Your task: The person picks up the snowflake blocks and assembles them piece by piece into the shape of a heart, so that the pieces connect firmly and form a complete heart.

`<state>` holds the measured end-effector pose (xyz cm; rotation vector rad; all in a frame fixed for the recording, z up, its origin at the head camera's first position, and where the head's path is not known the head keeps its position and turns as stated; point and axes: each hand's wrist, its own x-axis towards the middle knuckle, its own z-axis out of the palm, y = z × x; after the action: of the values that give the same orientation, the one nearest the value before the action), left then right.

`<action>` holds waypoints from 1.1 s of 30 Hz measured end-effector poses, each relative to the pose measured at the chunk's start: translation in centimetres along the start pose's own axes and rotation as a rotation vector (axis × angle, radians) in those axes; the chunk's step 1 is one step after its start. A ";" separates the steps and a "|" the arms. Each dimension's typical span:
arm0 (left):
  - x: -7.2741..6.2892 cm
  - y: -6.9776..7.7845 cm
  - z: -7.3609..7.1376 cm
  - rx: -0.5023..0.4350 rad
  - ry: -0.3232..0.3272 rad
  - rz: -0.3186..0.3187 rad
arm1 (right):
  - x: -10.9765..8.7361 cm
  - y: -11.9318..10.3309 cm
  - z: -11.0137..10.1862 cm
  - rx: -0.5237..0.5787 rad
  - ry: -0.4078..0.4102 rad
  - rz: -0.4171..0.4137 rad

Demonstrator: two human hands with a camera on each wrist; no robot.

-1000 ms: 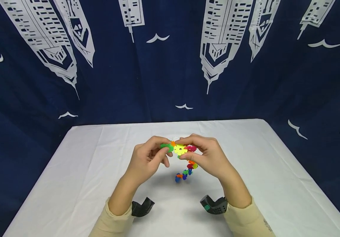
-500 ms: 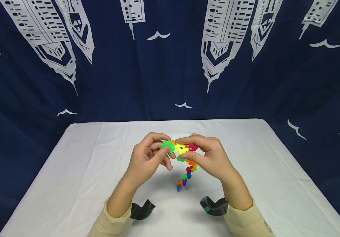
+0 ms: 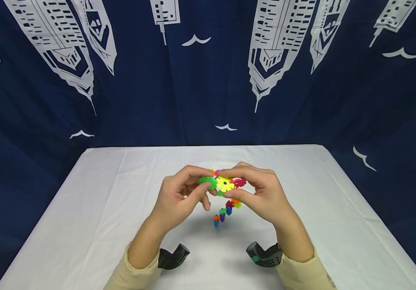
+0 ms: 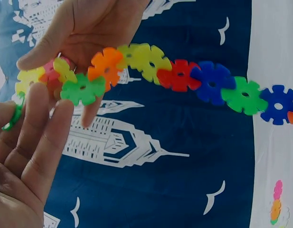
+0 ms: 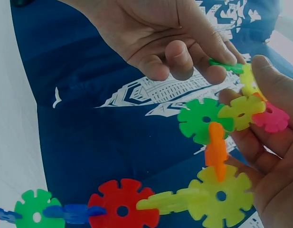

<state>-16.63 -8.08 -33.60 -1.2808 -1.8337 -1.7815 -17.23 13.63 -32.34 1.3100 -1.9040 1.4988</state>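
My left hand [image 3: 179,197] pinches a green notched plastic disc [image 3: 207,182] between thumb and index finger. Its other fingers are loosely bent below. My right hand [image 3: 263,193] pinches a yellow notched disc [image 3: 226,184], and the two discs meet edge to edge in the head view. From the yellow disc runs a chain of interlocked discs, starting with a pink disc [image 5: 270,118]. It continues through a green disc [image 5: 206,119], an orange disc [image 4: 106,69], a red disc [image 4: 180,75] and a blue disc [image 4: 212,83]. The chain hangs toward me, over the table.
A white cloth covers the table [image 3: 84,225], with a dark blue printed curtain [image 3: 208,88] behind it. On the cloth beyond my hands lie a few more pieces, among them a pink disc [image 4: 278,190] and an orange disc [image 4: 276,210]. Black wrist cameras sit on both wrists.
Green disc and yellow disc have moved slightly right, and the green one now overlaps the yellow one's edge more closely. The chain's hanging end has swung a little. Both hands keep their pinch.
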 end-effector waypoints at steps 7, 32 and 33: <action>0.0 0.2 0.4 0.205 0.018 0.086 | 0.0 -0.2 -0.2 -0.025 -0.024 -0.014; 0.0 0.3 0.8 0.500 0.065 0.168 | -0.2 -0.5 -0.6 -0.153 -0.016 0.070; 0.0 0.3 0.8 0.496 0.063 0.166 | -0.2 -0.4 -0.6 -0.150 -0.018 0.069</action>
<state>-16.12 -7.40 -33.55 -1.1246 -1.9063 -1.1656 -16.93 14.28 -32.07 1.2065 -2.0495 1.3506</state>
